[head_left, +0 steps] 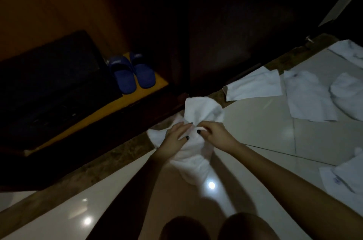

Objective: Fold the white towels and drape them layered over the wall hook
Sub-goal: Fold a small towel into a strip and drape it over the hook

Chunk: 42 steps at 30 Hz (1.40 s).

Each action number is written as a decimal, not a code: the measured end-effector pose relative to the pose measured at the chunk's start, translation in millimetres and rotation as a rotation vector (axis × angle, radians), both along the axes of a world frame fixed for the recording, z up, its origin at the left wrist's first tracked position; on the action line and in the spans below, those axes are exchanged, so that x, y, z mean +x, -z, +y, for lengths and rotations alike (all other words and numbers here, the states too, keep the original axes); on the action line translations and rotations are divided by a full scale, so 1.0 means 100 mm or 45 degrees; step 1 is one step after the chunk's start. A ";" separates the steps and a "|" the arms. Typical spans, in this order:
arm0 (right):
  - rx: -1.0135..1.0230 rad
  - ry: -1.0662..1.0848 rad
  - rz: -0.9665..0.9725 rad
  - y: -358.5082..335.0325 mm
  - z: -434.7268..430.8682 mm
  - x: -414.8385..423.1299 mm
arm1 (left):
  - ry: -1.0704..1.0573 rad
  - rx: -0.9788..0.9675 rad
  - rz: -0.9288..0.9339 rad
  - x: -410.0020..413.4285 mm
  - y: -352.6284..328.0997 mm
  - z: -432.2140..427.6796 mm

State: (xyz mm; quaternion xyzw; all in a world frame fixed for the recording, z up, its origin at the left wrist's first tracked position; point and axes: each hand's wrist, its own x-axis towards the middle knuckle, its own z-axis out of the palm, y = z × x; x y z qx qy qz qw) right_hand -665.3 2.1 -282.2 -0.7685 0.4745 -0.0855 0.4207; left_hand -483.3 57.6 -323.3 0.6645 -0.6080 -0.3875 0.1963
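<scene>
She holds one white towel (198, 110) up over the tiled floor (255, 122), near the middle of the room, and it is bunched where her hands meet. The left hand (176, 135) has the cloth between thumb and fingers. The right hand (216, 133) curls in and pinches the same gathered spot from the other side. The towel's upper part flops away from her and the rest sags down toward her knees.

It looks light and thoroughly limp, a soft terry cloth that keeps no shape of its own and creases wherever it is squeezed. It won't slip or break, but it will slump as soon as it is held by the middle. To my mind two corners of one edge are the better place to take hold, so the weight pulls it flat for folding.

More loose towels (253, 86) lie to the right: two spread flat side by side, a rumpled one beyond them, another at the far right corner and a heap at the near right. That makes five, though in this dim light a heap may hide a second. Two blue slippers (121, 75) sit on a yellow ledge (137, 98) at the far left. I see no wall hook from here
</scene>
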 end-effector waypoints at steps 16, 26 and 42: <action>0.112 0.059 -0.124 -4.95 0.38 -0.22 | 0.048 0.024 0.404 -0.18 -4.94 0.33; -0.086 0.108 -0.158 -7.57 0.79 -0.29 | 0.245 0.178 0.219 0.20 -7.63 0.68; -0.677 0.136 -0.363 -9.06 0.66 0.19 | -0.414 -0.444 0.740 0.52 -9.61 0.58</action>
